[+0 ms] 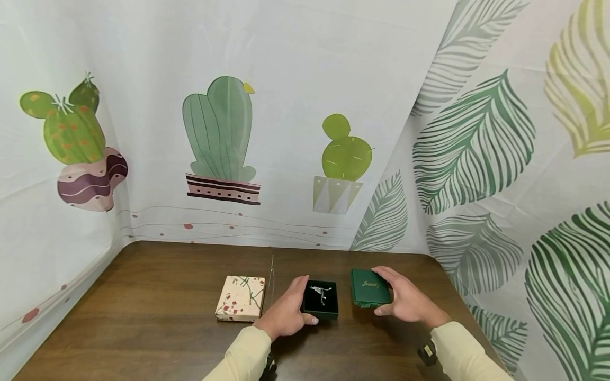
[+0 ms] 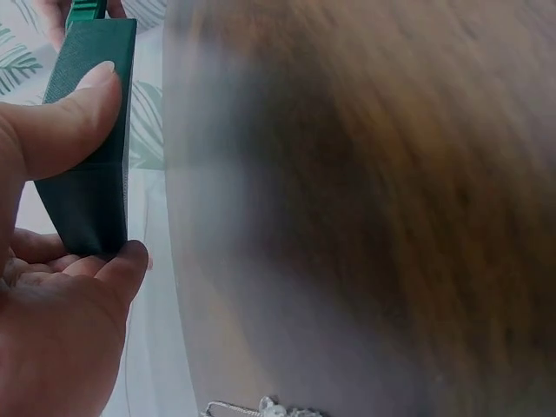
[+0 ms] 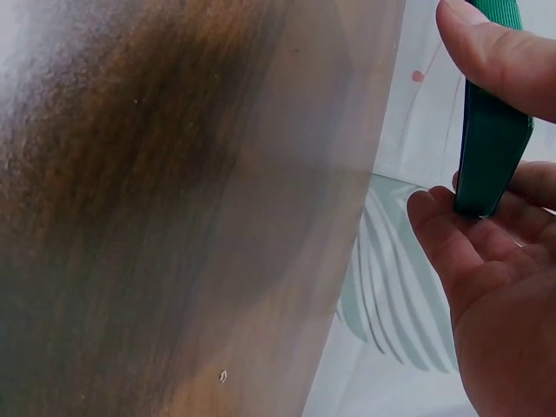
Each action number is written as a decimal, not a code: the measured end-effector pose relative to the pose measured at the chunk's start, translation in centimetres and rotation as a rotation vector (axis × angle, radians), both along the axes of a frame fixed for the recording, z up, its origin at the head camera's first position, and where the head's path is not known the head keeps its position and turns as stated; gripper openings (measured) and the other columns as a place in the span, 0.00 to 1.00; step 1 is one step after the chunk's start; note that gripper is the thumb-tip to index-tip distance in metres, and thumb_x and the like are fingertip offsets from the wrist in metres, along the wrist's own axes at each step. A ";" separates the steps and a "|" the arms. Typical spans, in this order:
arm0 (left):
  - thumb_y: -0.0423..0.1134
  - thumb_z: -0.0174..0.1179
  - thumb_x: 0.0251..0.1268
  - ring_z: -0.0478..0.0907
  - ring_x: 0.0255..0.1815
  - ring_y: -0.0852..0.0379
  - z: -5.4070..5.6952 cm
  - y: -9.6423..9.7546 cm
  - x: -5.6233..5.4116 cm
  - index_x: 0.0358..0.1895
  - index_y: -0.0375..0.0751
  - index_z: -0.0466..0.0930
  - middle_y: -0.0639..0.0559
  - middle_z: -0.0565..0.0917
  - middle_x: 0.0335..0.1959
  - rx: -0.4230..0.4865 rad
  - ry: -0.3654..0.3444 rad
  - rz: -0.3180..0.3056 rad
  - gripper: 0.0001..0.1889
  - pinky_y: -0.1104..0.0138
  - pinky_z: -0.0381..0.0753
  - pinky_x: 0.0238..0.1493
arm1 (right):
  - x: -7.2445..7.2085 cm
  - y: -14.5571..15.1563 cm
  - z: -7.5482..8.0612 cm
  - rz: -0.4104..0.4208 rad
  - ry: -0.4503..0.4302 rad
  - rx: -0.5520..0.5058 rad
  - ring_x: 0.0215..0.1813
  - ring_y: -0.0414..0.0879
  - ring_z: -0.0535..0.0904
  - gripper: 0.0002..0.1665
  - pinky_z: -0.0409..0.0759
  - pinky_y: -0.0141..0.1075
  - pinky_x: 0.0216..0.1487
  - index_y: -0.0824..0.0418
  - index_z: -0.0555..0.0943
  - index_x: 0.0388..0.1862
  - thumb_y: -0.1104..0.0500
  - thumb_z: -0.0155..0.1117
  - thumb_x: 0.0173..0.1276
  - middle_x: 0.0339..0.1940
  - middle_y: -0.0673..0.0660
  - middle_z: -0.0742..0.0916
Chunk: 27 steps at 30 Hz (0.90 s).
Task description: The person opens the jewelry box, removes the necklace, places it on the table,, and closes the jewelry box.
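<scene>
My left hand (image 1: 287, 312) grips the left side of a dark green jewelry box base (image 1: 329, 314), with its thumb along the near side. On the black insert of the base lies a silver piece of jewelry (image 1: 322, 294). To the right, my right hand (image 1: 405, 296) holds the green box lid (image 1: 370, 286), lettered in gold, between thumb and fingers. Base and lid are apart. In the left wrist view the thumb presses the box's side (image 2: 87, 204) while the fingertips support its opposite edge. The lid (image 3: 491, 161) is likewise pinched in the right wrist view.
A cream box with a red floral pattern (image 1: 242, 296) sits on the brown wooden table (image 1: 167, 317), left of my left hand. Beside it lies a thin silver chain (image 1: 271, 272). Printed cloth (image 1: 286, 132) hangs behind the table and along its sides.
</scene>
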<state>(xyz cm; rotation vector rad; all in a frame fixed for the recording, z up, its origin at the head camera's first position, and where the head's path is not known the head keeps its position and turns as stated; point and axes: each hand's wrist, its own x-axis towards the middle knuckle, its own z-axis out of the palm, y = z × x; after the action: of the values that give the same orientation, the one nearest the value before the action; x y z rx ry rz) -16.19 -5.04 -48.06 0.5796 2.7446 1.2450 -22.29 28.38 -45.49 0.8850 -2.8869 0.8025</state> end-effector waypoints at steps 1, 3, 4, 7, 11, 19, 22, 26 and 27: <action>0.40 0.75 0.61 0.64 0.80 0.39 0.0 0.0 0.0 0.82 0.29 0.50 0.34 0.57 0.83 -0.002 -0.004 -0.001 0.53 0.45 0.67 0.77 | 0.0 0.0 0.0 -0.001 -0.002 0.000 0.66 0.53 0.77 0.57 0.78 0.44 0.64 0.67 0.70 0.75 0.54 0.88 0.48 0.72 0.62 0.78; 0.40 0.75 0.61 0.63 0.80 0.39 -0.1 0.1 0.1 0.82 0.29 0.50 0.34 0.56 0.83 -0.007 -0.013 -0.002 0.53 0.45 0.67 0.77 | 0.1 0.0 -0.1 -0.001 -0.002 0.000 0.66 0.54 0.77 0.58 0.78 0.44 0.65 0.68 0.70 0.75 0.55 0.88 0.47 0.72 0.62 0.78; 0.39 0.75 0.61 0.63 0.80 0.39 -0.1 0.1 0.1 0.82 0.29 0.50 0.34 0.56 0.83 -0.010 -0.016 -0.003 0.53 0.45 0.67 0.77 | 0.1 -0.1 -0.1 0.000 -0.005 -0.001 0.66 0.54 0.77 0.58 0.78 0.43 0.64 0.68 0.69 0.75 0.55 0.88 0.47 0.72 0.62 0.78; 0.39 0.75 0.61 0.64 0.80 0.39 -0.4 0.2 0.0 0.82 0.28 0.50 0.33 0.56 0.83 -0.022 -0.018 -0.005 0.52 0.45 0.67 0.77 | 0.1 -0.1 -0.2 0.002 -0.008 -0.003 0.66 0.54 0.77 0.58 0.78 0.42 0.64 0.69 0.69 0.75 0.56 0.88 0.47 0.72 0.62 0.78; 0.39 0.75 0.61 0.64 0.80 0.39 -0.9 0.2 -0.1 0.82 0.28 0.50 0.33 0.56 0.83 -0.027 -0.026 -0.006 0.52 0.46 0.68 0.76 | 0.2 0.0 -0.4 -0.006 -0.004 0.003 0.67 0.54 0.77 0.58 0.78 0.44 0.65 0.67 0.69 0.75 0.55 0.88 0.47 0.73 0.62 0.78; 0.39 0.75 0.60 0.65 0.80 0.39 -1.6 0.2 -0.3 0.81 0.27 0.50 0.34 0.58 0.82 -0.040 -0.026 -0.004 0.53 0.46 0.69 0.76 | 0.1 -0.1 -0.6 -0.010 -0.006 0.016 0.69 0.57 0.76 0.58 0.78 0.50 0.66 0.68 0.69 0.75 0.54 0.88 0.47 0.74 0.64 0.77; 0.39 0.75 0.60 0.65 0.80 0.39 -2.0 0.2 -0.3 0.81 0.27 0.50 0.34 0.58 0.82 -0.050 -0.020 -0.005 0.53 0.46 0.68 0.76 | 0.1 -0.1 -0.6 -0.014 -0.012 0.020 0.69 0.58 0.76 0.59 0.77 0.52 0.67 0.68 0.69 0.76 0.54 0.88 0.47 0.74 0.64 0.76; 0.40 0.76 0.60 0.65 0.80 0.39 -2.3 0.2 -0.4 0.81 0.27 0.51 0.34 0.58 0.81 -0.058 -0.024 -0.005 0.53 0.47 0.68 0.76 | 0.1 -0.2 -0.8 -0.010 -0.014 0.024 0.70 0.58 0.76 0.59 0.77 0.52 0.67 0.69 0.69 0.75 0.54 0.88 0.47 0.74 0.65 0.76; 0.40 0.76 0.60 0.65 0.80 0.39 -2.2 0.2 -0.4 0.81 0.27 0.51 0.34 0.58 0.81 -0.059 -0.023 -0.005 0.53 0.47 0.68 0.76 | 0.1 -0.2 -0.8 -0.008 -0.013 0.023 0.70 0.58 0.76 0.59 0.77 0.52 0.67 0.69 0.69 0.75 0.54 0.88 0.47 0.74 0.65 0.76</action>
<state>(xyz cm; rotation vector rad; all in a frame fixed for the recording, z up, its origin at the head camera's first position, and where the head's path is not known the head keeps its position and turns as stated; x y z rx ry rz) -16.59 -4.83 -50.30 0.5628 2.7492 1.1575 -22.22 28.21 -46.29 0.8728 -2.9150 0.7789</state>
